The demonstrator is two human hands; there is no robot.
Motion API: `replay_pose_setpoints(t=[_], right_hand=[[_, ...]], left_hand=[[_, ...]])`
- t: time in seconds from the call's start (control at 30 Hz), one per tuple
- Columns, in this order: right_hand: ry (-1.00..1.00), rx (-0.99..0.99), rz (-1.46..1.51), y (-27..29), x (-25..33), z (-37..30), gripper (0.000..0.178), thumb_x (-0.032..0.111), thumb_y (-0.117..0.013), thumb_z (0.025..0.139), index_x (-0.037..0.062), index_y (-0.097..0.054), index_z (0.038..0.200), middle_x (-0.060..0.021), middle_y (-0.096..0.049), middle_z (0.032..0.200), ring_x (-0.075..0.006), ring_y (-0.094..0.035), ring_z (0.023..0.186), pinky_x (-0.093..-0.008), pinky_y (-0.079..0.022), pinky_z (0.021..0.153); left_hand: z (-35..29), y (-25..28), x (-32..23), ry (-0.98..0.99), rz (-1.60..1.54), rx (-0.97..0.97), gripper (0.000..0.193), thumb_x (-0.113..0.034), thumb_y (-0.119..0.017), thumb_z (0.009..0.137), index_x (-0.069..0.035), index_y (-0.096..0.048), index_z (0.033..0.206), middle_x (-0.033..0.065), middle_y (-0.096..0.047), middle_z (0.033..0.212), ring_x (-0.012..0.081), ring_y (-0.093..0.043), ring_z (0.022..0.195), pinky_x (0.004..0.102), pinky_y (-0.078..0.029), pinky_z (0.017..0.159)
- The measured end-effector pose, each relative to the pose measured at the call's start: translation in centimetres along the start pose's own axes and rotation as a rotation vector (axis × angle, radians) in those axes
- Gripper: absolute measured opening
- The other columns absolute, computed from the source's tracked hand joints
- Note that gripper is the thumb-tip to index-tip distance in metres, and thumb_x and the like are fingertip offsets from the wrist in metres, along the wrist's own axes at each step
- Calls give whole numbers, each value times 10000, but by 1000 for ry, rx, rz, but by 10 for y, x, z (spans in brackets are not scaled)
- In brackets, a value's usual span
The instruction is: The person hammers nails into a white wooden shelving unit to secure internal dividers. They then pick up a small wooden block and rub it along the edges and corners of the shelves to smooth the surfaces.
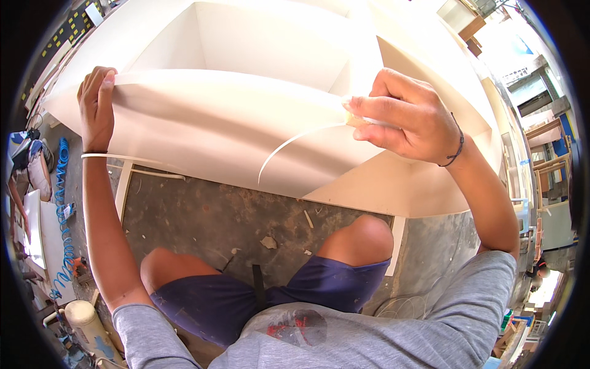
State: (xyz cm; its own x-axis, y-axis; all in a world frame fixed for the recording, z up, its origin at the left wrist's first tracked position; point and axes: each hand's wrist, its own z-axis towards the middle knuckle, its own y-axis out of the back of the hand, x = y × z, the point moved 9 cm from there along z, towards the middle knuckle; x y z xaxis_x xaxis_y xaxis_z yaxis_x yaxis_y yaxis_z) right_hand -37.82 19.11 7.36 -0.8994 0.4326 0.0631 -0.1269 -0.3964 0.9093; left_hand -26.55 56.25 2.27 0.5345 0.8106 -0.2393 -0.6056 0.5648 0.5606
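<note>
A large white cabinet-like piece (258, 37) with open compartments lies in front of me. Along its near side runs a white board (203, 114). My left hand (97, 104) is closed over this board's upper edge at the left end. Near the right part of the same edge, my right hand (402, 114) pinches a small yellowish block (353, 119), mostly hidden by the fingers. From beside the block a thin white strip (286, 144) curls down to the left, its tip hanging free. Another thin white strip (117, 157) passes by my left wrist.
Scraps (268, 242) are scattered on the grey floor (184, 212) between my knees and the board. To the left are a blue coiled hose (62, 215), a beige tank (87, 320) and part of another person (18, 203). Frames and panels (550, 166) stand at right.
</note>
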Motion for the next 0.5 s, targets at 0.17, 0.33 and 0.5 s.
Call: replay_pose_setpoints(t=[0.17,0.33,0.5], right_hand=[[-18,-11,-5,9,-2,-16,327,223,-763,782,106,-690,1078,-64,-506,747,-216,-529,607,-339,-442,550],[-1,-26,-19,14,-3,-27,332,217,-767,775,93,-687,1073,-63,-503,746,-212,-531,613,-336,-444,555],[-16,-22,-20,18,-2,-40,326,197,-766,776,79,-684,1069,-64,-501,742,-211,-526,614,-332,-438,550]], left_hand=[[-1,-2,6,15,20,24,274,-228,-431,975,9,-560,924,110,-568,902,255,-506,900,343,-369,913],[-1,-2,11,36,-6,34,275,-223,-428,972,12,-560,920,114,-573,916,260,-512,914,343,-376,910],[0,-4,8,36,-14,43,269,-215,-428,968,16,-559,924,119,-575,923,261,-513,921,337,-376,912]])
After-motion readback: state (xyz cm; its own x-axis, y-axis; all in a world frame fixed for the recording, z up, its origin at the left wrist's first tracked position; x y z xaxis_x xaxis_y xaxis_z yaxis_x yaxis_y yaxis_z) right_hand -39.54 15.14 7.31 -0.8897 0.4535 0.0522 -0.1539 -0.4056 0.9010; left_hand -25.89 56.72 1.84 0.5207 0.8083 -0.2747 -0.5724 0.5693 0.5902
